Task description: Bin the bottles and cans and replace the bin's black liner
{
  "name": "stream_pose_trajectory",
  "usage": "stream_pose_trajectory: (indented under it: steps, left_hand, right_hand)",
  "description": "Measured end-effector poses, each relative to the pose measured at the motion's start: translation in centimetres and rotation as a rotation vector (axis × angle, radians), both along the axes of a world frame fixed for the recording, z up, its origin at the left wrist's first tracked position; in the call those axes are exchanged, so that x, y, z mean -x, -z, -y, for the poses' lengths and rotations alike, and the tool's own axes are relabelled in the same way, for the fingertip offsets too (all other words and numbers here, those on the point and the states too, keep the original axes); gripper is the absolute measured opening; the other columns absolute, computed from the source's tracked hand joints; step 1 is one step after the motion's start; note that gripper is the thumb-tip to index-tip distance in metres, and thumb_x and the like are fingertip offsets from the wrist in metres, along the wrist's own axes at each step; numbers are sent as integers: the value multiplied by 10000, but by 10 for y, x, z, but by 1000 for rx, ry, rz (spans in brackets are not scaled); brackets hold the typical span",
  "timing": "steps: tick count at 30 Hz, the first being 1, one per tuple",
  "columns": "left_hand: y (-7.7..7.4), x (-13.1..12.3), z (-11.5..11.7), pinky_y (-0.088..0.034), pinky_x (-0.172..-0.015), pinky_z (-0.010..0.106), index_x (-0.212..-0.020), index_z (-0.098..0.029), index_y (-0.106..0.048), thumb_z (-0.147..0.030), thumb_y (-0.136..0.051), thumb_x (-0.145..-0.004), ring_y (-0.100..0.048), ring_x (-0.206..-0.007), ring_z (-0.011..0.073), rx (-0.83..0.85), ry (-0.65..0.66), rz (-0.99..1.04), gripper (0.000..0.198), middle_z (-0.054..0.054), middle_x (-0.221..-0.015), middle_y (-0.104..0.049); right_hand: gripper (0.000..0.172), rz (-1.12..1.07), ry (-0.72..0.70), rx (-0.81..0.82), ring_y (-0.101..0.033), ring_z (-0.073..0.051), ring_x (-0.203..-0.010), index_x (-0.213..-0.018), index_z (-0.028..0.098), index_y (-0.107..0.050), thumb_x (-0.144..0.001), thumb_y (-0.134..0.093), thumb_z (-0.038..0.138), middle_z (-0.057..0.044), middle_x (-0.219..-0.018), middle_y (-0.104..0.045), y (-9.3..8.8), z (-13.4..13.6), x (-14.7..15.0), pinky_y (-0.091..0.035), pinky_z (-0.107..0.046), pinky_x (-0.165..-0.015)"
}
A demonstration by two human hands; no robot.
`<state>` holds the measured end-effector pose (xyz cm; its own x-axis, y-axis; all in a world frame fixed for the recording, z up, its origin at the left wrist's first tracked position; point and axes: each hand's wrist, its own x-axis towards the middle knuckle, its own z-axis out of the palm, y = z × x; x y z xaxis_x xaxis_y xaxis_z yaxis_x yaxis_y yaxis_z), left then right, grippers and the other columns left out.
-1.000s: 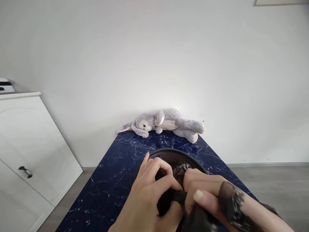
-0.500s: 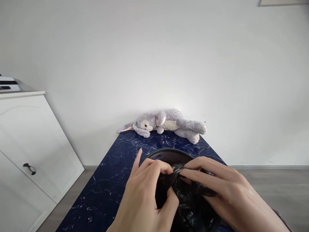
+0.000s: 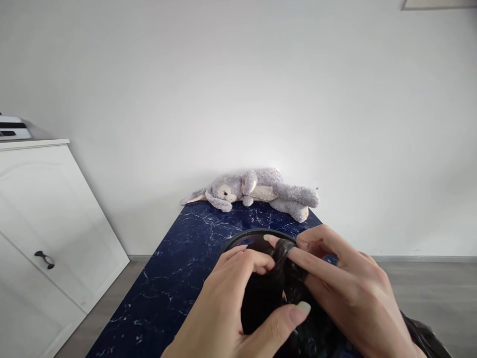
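A dark bin (image 3: 253, 232) stands on the blue marbled tabletop close to me, its far rim showing beyond my hands. Black plastic of a trash bag (image 3: 285, 251) is bunched between my fingers over the bin's opening. My left hand (image 3: 238, 298) grips the bag with curled fingers, its thumb stretched out to the right. The bag's twisted edge loops over the fingers of my right hand (image 3: 346, 283), which are closed around it. More black plastic hangs at the lower right, beyond the right wrist. The bin's lower part is hidden.
A grey plush rabbit (image 3: 261, 191) lies on its side at the table's (image 3: 160, 283) far edge, against the white wall (image 3: 238, 89). To the left is a white cabinet (image 3: 48, 209) with a black handle and a white-and-black object (image 3: 14, 128) on top.
My right fingers have pushed up through the bag's twisted edge, and that hand has lifted slightly. The left thumb has extended to the right. More black plastic now shows by the right wrist.
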<state>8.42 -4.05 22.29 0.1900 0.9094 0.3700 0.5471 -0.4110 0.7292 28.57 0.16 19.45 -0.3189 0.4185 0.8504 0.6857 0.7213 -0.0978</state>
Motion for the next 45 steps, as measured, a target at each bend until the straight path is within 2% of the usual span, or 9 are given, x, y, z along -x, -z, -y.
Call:
stream_pose_trajectory:
  steps: [6, 11, 16, 20, 24, 32, 38, 42, 45]
  left_hand:
    - [-3, 1, 0, -615, -956, 359, -1054, -298, -748, -481, -699, -951, -741, -1079, 263, -26, 88, -27, 216, 32, -1124, -786]
    - [3, 0, -3, -611, -944, 329, -1085, -320, -727, -455, -562, -1042, -735, -1091, 241, -67, 19, 46, 217, 11, -1134, -784]
    - [5, 4, -18, -602, -897, 303, -1172, -299, -662, -463, -381, -1115, -742, -980, 213, 4, 24, 82, 330, 12, -1002, -781]
    - [-2, 7, -25, -559, -1069, 368, -1280, -289, -683, -511, -380, -1112, -690, -1209, 245, 48, 104, 76, 411, 40, -1238, -753]
    - [-9, 5, -21, -614, -992, 362, -1134, -272, -782, -566, -352, -1100, -729, -1152, 266, 4, 161, 111, 522, 51, -1098, -803]
    - [-3, 14, -14, -669, -860, 343, -1121, -338, -818, -542, -774, -862, -769, -1064, 280, -32, -44, 92, 332, 9, -1147, -812]
    - [-10, 24, -20, -629, -743, 259, -978, -311, -849, -400, -640, -992, -771, -898, 227, 87, 125, 33, 227, -5, -975, -812]
    - [-10, 25, -22, -509, -486, 213, -904, -263, -845, -449, -613, -991, -708, -632, 206, 153, 19, 108, 310, -7, -685, -729]
    - [-7, 21, -22, -550, -525, 236, -797, -251, -823, -526, -618, -973, -724, -662, 234, 116, -6, 162, 386, -4, -591, -680]
  right_hand:
    - [339, -1, -18, 51, -423, -111, -515, -746, 206, -589, -1035, -460, 85, -13, -743, -575, -2, -3, 0, -371, -254, -493]
    - [317, -22, -137, 155, -575, -127, -601, -829, 224, -612, -1005, -414, 50, -9, -763, -618, -7, 1, -3, -453, -219, -559]
    - [361, -10, -221, 245, -721, -160, -905, -954, 240, -678, -959, -389, 24, -35, -947, -712, -6, 3, -7, -533, -218, -755]
    - [387, 39, -308, 280, -715, -157, -824, -949, 236, -681, -914, -378, -2, -14, -894, -708, -11, 6, -4, -522, -236, -682]
    - [454, 36, -414, 308, -723, -146, -812, -1076, 258, -689, -868, -397, -20, 16, -941, -729, -19, 10, 3, -555, -232, -723]
    - [344, -20, -415, 357, -704, -136, -718, -968, 241, -695, -971, -403, 60, 8, -836, -708, -22, 10, 3, -557, -208, -660]
    - [313, -213, -461, 585, -705, -117, -706, -1141, 288, -725, -1041, -457, 162, 33, -827, -736, -15, 10, -3, -557, -166, -659]
    - [263, -516, -368, 801, -709, -141, -778, -1104, 249, -747, -1089, -524, 387, -11, -865, -724, -2, 5, -6, -579, -167, -710]
    - [296, -728, -359, 888, -697, -189, -962, -1044, 225, -718, -1057, -595, 495, -49, -987, -703, 6, 1, -3, -594, -213, -840]
